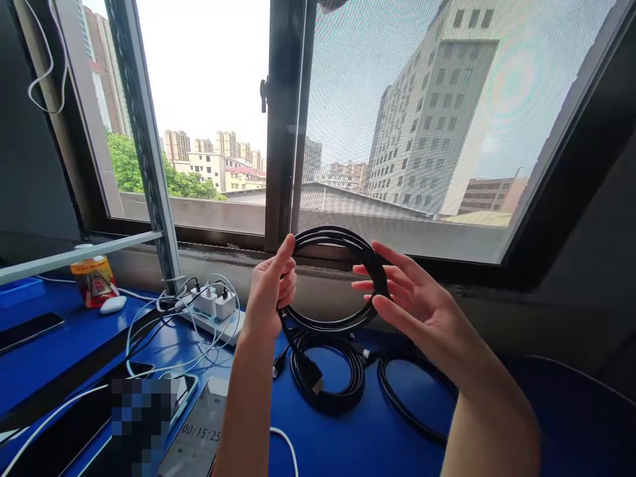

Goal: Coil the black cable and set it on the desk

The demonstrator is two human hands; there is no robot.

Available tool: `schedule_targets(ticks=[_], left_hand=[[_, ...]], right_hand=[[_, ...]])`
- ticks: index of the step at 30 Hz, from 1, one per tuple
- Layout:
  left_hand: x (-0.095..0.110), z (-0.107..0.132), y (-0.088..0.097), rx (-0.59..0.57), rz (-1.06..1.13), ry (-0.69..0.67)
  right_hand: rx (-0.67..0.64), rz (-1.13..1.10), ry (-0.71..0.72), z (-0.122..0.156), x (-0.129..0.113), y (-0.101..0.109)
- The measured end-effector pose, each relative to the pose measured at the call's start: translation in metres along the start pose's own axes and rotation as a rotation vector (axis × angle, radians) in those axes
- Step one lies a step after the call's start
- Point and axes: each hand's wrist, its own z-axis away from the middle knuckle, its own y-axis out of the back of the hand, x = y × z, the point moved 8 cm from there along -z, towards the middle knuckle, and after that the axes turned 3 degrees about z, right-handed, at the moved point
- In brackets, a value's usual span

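I hold a coiled black cable [332, 237] up in front of the window. My left hand [269, 291] is closed around the coil's left side, thumb pointing up along it. My right hand [412, 298] has its fingers stretched out, with the coil's right side running across them. One plug end [312, 376] of the cable hangs down below the coil. A second black coil [348, 387] and a third black loop [397, 404] lie on the blue table [362, 444] beneath my hands.
A white power strip [213, 311] with chargers and white cables sits at the left by the window sill. Phones [30, 329] and a timer display [199, 430] lie on the table. An orange can [93, 279] and a white mouse [113, 304] stand further left.
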Motion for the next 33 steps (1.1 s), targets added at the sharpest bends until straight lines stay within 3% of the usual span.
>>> schedule_targets(ticks=[3,5,10,16,21,27,33], left_hand=[[-0.005,0.001,0.0,0.022,-0.098,0.038],[-0.007,0.001,-0.001,0.011,-0.138,0.052],[-0.011,-0.003,0.005,-0.064,-0.172,0.115],[-0.008,-0.007,0.019,-0.118,-0.25,0.089],[-0.003,-0.005,0.01,-0.247,-0.308,-0.038],[-0.002,-0.009,-0.001,-0.232,-0.358,-0.21],[-0.031,-0.017,-0.011,-0.313,-0.493,-0.136]], right_hand=[[0.272,0.321,0.015,-0.007,-0.002,-0.001],[0.353,0.428,0.071,-0.01,-0.006,-0.006],[0.264,0.345,0.095,-0.015,-0.005,-0.014],[0.227,0.228,0.006,-0.018,0.002,-0.024],[0.226,0.235,-0.065,-0.021,0.02,-0.026],[0.296,0.279,-0.12,-0.021,0.033,-0.016],[0.327,0.414,-0.077,-0.021,0.037,-0.006]])
